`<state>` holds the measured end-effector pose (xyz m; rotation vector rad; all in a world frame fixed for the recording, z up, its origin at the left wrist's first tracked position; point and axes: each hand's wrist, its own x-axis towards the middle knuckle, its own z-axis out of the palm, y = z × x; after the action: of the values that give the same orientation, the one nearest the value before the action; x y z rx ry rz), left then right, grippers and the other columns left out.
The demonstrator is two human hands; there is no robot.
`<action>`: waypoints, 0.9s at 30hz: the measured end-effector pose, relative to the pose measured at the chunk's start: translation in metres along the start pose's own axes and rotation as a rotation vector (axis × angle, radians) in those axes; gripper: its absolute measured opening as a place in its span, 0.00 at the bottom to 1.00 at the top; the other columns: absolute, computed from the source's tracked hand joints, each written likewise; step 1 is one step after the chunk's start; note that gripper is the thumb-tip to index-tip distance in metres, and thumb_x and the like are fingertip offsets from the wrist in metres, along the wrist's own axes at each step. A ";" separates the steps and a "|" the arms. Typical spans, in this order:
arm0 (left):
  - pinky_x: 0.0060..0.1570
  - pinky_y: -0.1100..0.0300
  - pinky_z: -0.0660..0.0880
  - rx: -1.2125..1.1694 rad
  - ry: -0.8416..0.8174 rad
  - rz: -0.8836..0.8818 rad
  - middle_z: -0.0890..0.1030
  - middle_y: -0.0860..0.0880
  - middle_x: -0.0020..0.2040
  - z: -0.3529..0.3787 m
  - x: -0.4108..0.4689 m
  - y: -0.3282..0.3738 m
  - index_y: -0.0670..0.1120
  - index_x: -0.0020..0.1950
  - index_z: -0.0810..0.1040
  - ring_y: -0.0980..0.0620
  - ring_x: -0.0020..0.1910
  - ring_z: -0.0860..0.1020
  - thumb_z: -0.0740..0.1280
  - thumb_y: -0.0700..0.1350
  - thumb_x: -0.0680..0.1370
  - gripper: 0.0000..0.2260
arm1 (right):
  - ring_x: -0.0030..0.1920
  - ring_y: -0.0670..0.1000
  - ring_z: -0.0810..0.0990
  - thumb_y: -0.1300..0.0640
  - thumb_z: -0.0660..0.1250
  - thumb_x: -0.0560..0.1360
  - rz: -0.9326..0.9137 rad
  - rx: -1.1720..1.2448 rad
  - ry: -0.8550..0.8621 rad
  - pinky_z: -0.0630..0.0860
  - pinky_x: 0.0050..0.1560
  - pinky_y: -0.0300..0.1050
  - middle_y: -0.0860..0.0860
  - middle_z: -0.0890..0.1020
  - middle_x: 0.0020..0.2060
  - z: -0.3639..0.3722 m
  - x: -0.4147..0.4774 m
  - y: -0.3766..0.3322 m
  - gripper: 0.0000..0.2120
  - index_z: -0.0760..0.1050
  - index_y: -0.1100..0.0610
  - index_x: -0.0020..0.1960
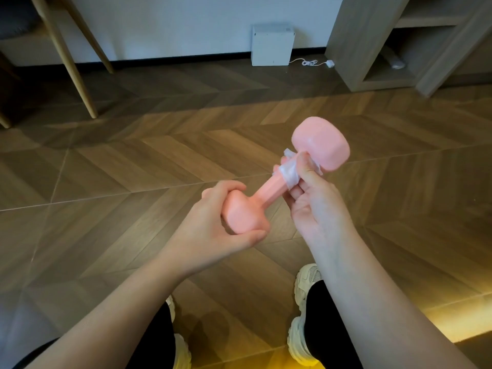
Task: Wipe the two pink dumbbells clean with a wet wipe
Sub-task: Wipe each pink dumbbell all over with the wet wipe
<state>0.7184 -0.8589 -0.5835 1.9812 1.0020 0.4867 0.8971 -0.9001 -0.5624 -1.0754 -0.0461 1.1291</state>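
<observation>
Dumbbell: You hold one pink dumbbell [269, 190] in the air above the floor, just right of the middle of the view. Its shaft runs from 8 o'clock up to 2 o'clock. The second dumbbell is not in view.
Wet wipe: The wet wipe [288, 173] is wrapped round the shaft at its 2 o'clock end, just beside the far head [320, 142]. A loose corner pokes out toward that head.
Right hand: Your right hand [316, 209] pinches the wipe against the shaft, fingers curled beneath and thumb pressed on top.
Left hand: Your left hand [213, 227] is curled round the near head [239, 211] at 8 o'clock and carries the weight.
Step in hand: By the look of it you are wiping the shaft; the heads probably come after.
Doing it well: Keep the wipe closed all the way round the shaft and draw it toward 8 o'clock in one firm stroke. Let the left hand turn the near head so every side meets the cloth. Work the wipe into the joint where the shaft meets the far head, since grime likely gathers there. Tuck the loose corner in so it does not bunch.
What could go wrong: A damp shaft may turn slippery, and your shoes [306, 278] stand right below at 6 o'clock, so keep the left grip firm.
Around you: The wooden floor [133, 169] lies beneath, with a white box [273, 45] by the wall at 12 o'clock, a shelf unit [372, 49] at 1 o'clock and chair legs [77, 70] at 10 o'clock.
</observation>
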 end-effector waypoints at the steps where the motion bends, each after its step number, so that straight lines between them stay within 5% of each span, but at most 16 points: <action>1: 0.44 0.74 0.69 -0.025 -0.061 -0.051 0.76 0.60 0.55 0.001 -0.001 0.002 0.61 0.61 0.69 0.64 0.53 0.74 0.72 0.66 0.60 0.31 | 0.55 0.54 0.85 0.55 0.71 0.74 0.004 -0.044 0.009 0.78 0.61 0.50 0.55 0.86 0.53 -0.001 0.001 0.002 0.16 0.78 0.59 0.60; 4: 0.40 0.74 0.69 -0.088 -0.194 -0.174 0.79 0.58 0.47 0.005 -0.001 0.005 0.57 0.56 0.77 0.66 0.45 0.76 0.70 0.67 0.64 0.24 | 0.54 0.54 0.85 0.57 0.72 0.73 0.016 -0.182 -0.040 0.79 0.60 0.48 0.54 0.87 0.49 -0.002 0.000 0.011 0.10 0.80 0.60 0.53; 7: 0.41 0.67 0.75 -0.206 -0.215 -0.233 0.83 0.52 0.45 0.011 0.005 0.006 0.47 0.53 0.81 0.62 0.42 0.81 0.72 0.53 0.75 0.12 | 0.49 0.52 0.86 0.55 0.75 0.66 0.055 -0.275 -0.117 0.82 0.52 0.44 0.54 0.87 0.46 0.002 -0.004 0.022 0.15 0.82 0.60 0.50; 10: 0.44 0.61 0.79 -0.260 -0.181 -0.299 0.86 0.50 0.42 0.015 0.005 0.004 0.42 0.49 0.82 0.57 0.42 0.84 0.71 0.45 0.77 0.07 | 0.48 0.51 0.86 0.57 0.75 0.70 0.080 -0.349 -0.127 0.79 0.58 0.49 0.54 0.87 0.45 0.009 -0.007 0.030 0.09 0.83 0.59 0.48; 14: 0.34 0.66 0.74 -0.109 -0.158 -0.338 0.85 0.52 0.38 0.017 0.005 -0.001 0.45 0.46 0.81 0.60 0.37 0.82 0.71 0.52 0.75 0.10 | 0.52 0.56 0.85 0.58 0.75 0.73 0.062 -0.386 0.021 0.79 0.59 0.51 0.54 0.87 0.45 0.012 -0.009 0.036 0.04 0.83 0.59 0.44; 18: 0.33 0.60 0.71 0.126 -0.134 -0.419 0.80 0.52 0.40 0.029 0.006 -0.002 0.51 0.44 0.75 0.55 0.39 0.79 0.72 0.57 0.72 0.11 | 0.37 0.45 0.82 0.58 0.76 0.72 -0.058 -0.539 0.086 0.79 0.42 0.38 0.45 0.84 0.32 0.008 -0.010 0.046 0.08 0.83 0.54 0.34; 21: 0.45 0.50 0.79 -0.160 -0.065 -0.413 0.82 0.48 0.45 0.032 0.005 -0.004 0.46 0.52 0.76 0.47 0.45 0.82 0.72 0.49 0.70 0.13 | 0.36 0.42 0.82 0.61 0.75 0.73 -0.122 -0.602 -0.023 0.79 0.43 0.38 0.45 0.85 0.33 0.011 -0.008 0.039 0.08 0.84 0.53 0.36; 24: 0.38 0.54 0.79 -0.631 0.045 -0.411 0.82 0.45 0.50 0.022 0.009 -0.008 0.39 0.59 0.72 0.45 0.40 0.84 0.70 0.34 0.69 0.19 | 0.46 0.51 0.86 0.63 0.71 0.76 -0.124 -0.558 -0.147 0.81 0.54 0.44 0.50 0.87 0.39 0.009 -0.004 0.024 0.12 0.86 0.51 0.36; 27: 0.38 0.51 0.78 -0.809 0.092 -0.444 0.79 0.42 0.47 0.009 0.018 -0.018 0.38 0.57 0.71 0.46 0.33 0.80 0.72 0.38 0.67 0.20 | 0.50 0.53 0.86 0.62 0.68 0.78 -0.031 -0.503 -0.115 0.80 0.55 0.44 0.52 0.87 0.44 -0.002 0.008 0.019 0.12 0.86 0.54 0.40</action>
<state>0.7266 -0.8430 -0.6042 0.9963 1.0434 0.6098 0.8889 -0.8953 -0.5811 -1.4449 -0.4562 1.1809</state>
